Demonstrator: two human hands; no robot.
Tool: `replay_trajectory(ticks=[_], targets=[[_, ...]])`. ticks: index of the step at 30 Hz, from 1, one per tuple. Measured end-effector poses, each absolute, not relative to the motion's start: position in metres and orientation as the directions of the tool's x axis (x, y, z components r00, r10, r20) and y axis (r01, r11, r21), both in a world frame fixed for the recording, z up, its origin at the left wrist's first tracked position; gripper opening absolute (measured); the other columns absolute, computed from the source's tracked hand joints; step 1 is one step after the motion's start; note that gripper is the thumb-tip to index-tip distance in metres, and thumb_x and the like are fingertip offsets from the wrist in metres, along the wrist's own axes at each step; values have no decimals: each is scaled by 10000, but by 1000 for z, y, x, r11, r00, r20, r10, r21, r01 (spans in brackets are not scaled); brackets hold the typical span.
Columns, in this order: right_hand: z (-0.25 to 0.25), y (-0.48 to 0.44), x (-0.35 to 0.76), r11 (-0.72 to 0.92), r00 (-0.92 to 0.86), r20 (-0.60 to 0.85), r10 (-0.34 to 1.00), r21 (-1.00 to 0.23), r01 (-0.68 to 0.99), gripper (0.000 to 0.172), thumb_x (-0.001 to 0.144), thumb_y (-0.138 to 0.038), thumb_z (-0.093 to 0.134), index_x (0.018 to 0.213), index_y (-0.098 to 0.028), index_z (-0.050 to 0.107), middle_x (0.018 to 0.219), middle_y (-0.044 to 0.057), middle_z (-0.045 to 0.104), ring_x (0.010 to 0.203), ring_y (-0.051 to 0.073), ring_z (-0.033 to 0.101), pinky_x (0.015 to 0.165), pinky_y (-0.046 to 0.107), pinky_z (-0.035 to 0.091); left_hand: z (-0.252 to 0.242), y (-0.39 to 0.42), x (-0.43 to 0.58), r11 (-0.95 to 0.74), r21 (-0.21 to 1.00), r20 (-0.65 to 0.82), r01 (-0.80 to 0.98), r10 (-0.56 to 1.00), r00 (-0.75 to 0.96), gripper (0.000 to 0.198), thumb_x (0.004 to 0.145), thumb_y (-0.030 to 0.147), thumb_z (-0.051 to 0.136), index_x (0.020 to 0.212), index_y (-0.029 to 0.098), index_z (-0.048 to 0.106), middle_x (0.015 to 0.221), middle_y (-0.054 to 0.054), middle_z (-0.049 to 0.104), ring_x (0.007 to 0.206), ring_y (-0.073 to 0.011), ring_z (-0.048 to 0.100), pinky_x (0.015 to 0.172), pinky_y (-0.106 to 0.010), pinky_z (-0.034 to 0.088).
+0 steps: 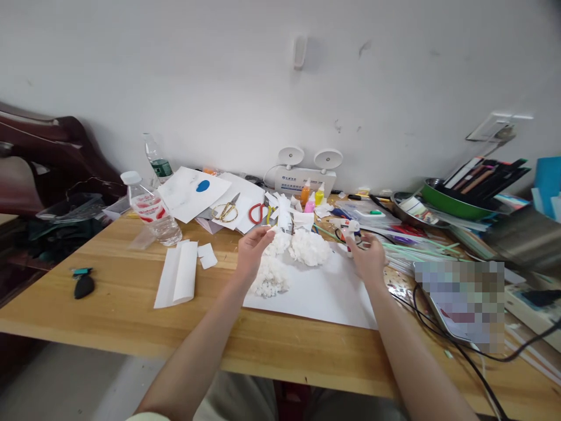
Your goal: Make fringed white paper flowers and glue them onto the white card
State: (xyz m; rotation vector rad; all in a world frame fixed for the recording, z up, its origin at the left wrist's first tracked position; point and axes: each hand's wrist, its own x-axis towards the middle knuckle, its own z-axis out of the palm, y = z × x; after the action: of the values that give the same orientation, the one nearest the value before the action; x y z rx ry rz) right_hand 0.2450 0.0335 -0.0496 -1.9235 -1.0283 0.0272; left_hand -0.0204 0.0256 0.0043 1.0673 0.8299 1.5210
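Note:
My left hand [253, 248] hovers over a white sheet of paper [324, 292] on the wooden table [118, 304], its fingertips pinched on a small white scrap near fluffy white paper clumps [309, 247]. More white clumps [269, 278] lie just below that hand. My right hand [367, 257] is curled round a white glue gun [349, 231] at the sheet's right edge, its black cable trailing off to the right.
Gold scissors [227, 209] and red-handled scissors [258, 211] lie on papers at the back. A water bottle [151, 207] stands at left, folded white paper [177, 280] beside it. Small paint bottles [312, 196], straws, a green bowl [451, 202] and books crowd the right.

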Motion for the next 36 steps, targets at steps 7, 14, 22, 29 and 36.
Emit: replay_trajectory(ticks=[7,14,22,29,36], targets=[[-56,9,230,25,734,441,516,-865,502,561,670,-361,579,1157,-110,456,996,109,492,847,218,495,821,396,372,28,1,-55,-586,736,522,339,810,266,110,754,263,564,790,176,622,806,-44,593,763,-137,524,714,-269,407],[-63,9,243,156,675,526,517,-833,530,498,674,-288,587,1140,-156,472,962,68,465,818,190,483,817,391,388,28,-5,-77,-843,192,329,502,537,777,157,834,230,460,830,195,613,818,-31,604,800,-137,486,738,-279,357],[-58,6,241,214,676,482,557,-870,445,472,668,-277,581,1124,-210,478,977,57,455,831,182,487,759,370,422,20,5,-76,-933,-132,103,335,323,941,201,858,129,380,858,197,569,878,-34,584,834,-141,464,761,-294,331],[-61,7,242,245,648,470,599,-878,411,452,680,-285,578,1117,-227,476,993,50,465,833,170,486,752,357,424,17,9,-69,-948,-168,103,272,257,961,206,862,111,365,879,188,555,881,-35,585,842,-137,457,769,-292,334],[-60,8,242,282,632,486,604,-872,401,425,679,-265,581,1094,-226,498,997,47,465,834,160,482,747,342,420,9,10,-52,-941,-212,98,263,248,964,185,861,132,378,858,177,557,865,-36,583,823,-143,450,757,-295,328]])
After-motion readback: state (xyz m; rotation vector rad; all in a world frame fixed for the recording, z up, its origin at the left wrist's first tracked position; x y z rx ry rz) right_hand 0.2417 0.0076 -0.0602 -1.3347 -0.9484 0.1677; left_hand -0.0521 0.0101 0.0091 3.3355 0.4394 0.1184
